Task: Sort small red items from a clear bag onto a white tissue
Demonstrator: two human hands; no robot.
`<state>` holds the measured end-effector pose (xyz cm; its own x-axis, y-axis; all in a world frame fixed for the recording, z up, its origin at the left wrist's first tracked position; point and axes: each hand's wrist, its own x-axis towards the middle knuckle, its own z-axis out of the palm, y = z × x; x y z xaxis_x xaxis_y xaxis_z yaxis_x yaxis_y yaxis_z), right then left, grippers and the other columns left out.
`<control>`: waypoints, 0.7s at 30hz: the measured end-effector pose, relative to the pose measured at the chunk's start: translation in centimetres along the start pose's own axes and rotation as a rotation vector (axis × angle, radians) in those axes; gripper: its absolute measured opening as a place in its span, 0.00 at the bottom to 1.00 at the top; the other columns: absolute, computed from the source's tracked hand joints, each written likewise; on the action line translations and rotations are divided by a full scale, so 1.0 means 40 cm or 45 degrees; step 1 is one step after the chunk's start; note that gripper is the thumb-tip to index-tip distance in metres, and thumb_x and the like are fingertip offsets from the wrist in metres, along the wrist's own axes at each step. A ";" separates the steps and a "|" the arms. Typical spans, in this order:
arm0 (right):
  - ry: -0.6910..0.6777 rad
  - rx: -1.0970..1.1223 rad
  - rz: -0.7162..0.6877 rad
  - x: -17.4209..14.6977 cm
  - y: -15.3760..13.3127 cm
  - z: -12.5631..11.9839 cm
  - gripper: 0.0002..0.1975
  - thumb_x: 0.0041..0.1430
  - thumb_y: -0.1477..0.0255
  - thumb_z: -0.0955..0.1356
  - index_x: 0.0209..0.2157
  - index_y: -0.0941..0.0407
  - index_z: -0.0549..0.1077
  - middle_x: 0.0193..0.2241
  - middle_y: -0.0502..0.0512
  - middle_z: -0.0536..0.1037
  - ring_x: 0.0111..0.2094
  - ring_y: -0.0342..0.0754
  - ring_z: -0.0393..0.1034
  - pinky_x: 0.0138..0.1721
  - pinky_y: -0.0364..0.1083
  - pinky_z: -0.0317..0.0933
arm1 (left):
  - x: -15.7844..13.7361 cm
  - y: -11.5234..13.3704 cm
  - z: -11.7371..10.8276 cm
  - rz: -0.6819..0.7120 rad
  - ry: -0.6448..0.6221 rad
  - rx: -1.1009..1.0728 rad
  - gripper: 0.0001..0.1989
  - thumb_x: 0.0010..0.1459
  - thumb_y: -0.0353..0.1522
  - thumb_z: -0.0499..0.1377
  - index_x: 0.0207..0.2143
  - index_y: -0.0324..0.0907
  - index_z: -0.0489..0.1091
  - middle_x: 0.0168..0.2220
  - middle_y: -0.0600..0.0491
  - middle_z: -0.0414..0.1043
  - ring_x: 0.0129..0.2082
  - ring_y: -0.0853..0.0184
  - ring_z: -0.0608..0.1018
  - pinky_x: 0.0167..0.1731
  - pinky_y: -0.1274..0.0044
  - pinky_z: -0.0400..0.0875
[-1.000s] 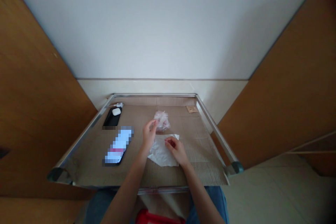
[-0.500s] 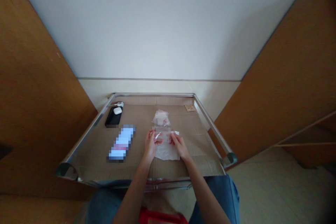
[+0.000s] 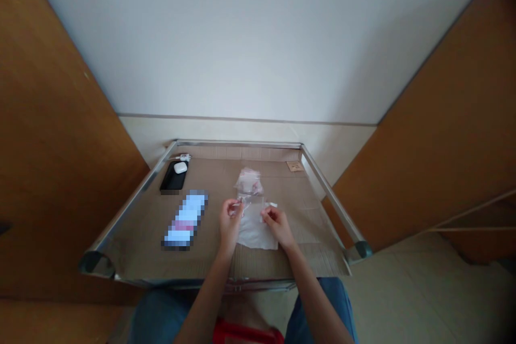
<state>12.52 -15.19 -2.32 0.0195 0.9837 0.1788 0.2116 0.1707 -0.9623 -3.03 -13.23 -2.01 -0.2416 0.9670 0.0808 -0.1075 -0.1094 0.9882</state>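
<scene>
Head view, 1 worktop and 2 bare hands.

Item 1: transparent plastic bag (image 3: 253,206), quantity 1. Located between the 2 hands, in front of the upper part of a white sheet (image 3: 257,236); whether it touches the sheet cannot be told.

Item 2: left hand (image 3: 230,227). Thumb and fingers pinched on the bag's left edge.

Item 3: right hand (image 3: 279,227). Fingertips pinched at the bag's right edge, fingers curled in.

Item 4: bag pile (image 3: 249,181), loose and crumpled, with pinkish marks, just beyond the held bag. Count cannot be told.

Handling notes for item 1, by judgement: very light, limp, thin film; likely slippery, apt to cling to itself, easily creased, and possibly torn by a hard pull. Best held by opposite edges near the top corners, with light fingertip pressure; a grip on the middle would probably crumple it.

Surroundings: cardboard cover (image 3: 217,258) inside a metal rail (image 3: 237,143); phone (image 3: 186,220), screen blurred, to the left of the left hand; black flat object (image 3: 171,180) with a white case (image 3: 180,167) resting on it; white plug (image 3: 185,157) just behind; small brown card (image 3: 294,166) near the far right corner; red object (image 3: 245,332) below the near edge, partly hidden.
</scene>
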 end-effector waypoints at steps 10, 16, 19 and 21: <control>-0.055 -0.062 0.007 -0.009 -0.001 0.005 0.12 0.52 0.63 0.66 0.22 0.57 0.67 0.18 0.47 0.66 0.21 0.41 0.58 0.24 0.41 0.53 | -0.019 -0.001 0.018 0.293 -0.468 0.419 0.11 0.49 0.38 0.60 0.29 0.39 0.73 0.36 0.48 0.69 0.37 0.65 0.74 0.34 0.76 0.69; -0.075 -0.038 0.025 -0.013 0.007 0.011 0.10 0.51 0.65 0.67 0.24 0.58 0.71 0.21 0.50 0.71 0.23 0.42 0.62 0.26 0.41 0.56 | -0.014 -0.006 0.021 0.261 -0.504 0.380 0.13 0.52 0.40 0.57 0.27 0.40 0.73 0.35 0.49 0.71 0.34 0.66 0.73 0.30 0.78 0.67; -0.110 0.000 0.037 -0.014 0.002 0.012 0.11 0.53 0.64 0.66 0.27 0.58 0.72 0.22 0.50 0.72 0.24 0.42 0.63 0.27 0.41 0.56 | -0.012 -0.003 0.020 0.258 -0.523 0.367 0.14 0.54 0.41 0.55 0.28 0.40 0.73 0.34 0.49 0.72 0.36 0.66 0.73 0.30 0.79 0.66; -0.140 0.004 0.023 -0.013 -0.004 0.012 0.12 0.54 0.64 0.65 0.28 0.58 0.73 0.24 0.51 0.73 0.25 0.43 0.64 0.28 0.41 0.57 | -0.012 -0.002 0.020 0.258 -0.509 0.376 0.15 0.55 0.41 0.54 0.28 0.39 0.73 0.33 0.49 0.72 0.35 0.66 0.73 0.29 0.79 0.65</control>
<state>12.03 -15.70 -2.37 -0.0840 0.9869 0.1379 0.2088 0.1527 -0.9660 -2.14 -13.49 -2.03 0.1633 0.9517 0.2600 0.1926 -0.2893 0.9377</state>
